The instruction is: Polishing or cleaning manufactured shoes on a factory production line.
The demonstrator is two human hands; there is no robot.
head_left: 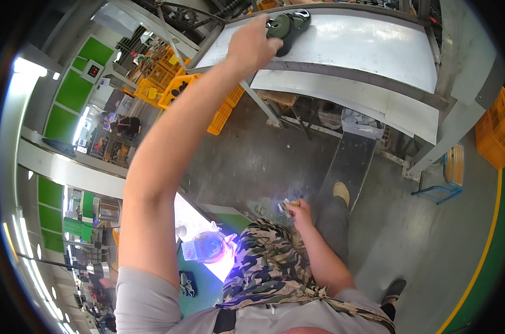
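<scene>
My left arm stretches far forward to a white sloping board [369,44]. At its far left part, my left hand [252,47] has its fingers and thumb closed at the edge of a dark green shoe [286,29] with shiny black parts. Some of the shoe is hidden behind the fingers. Low in front of my camouflage apron [263,261], my right hand [300,214] is closed around a small pale and dark thing [286,208]. What that thing is, I cannot make out.
Lower left, a brightly lit bench [222,267] carries a bluish translucent container [205,249]; a pair of dark sandals [188,284] lies beside it. Orange crates [219,118] stand beyond the metal frame. A blue-legged stool [452,172] is at the right, near another orange crate [493,131].
</scene>
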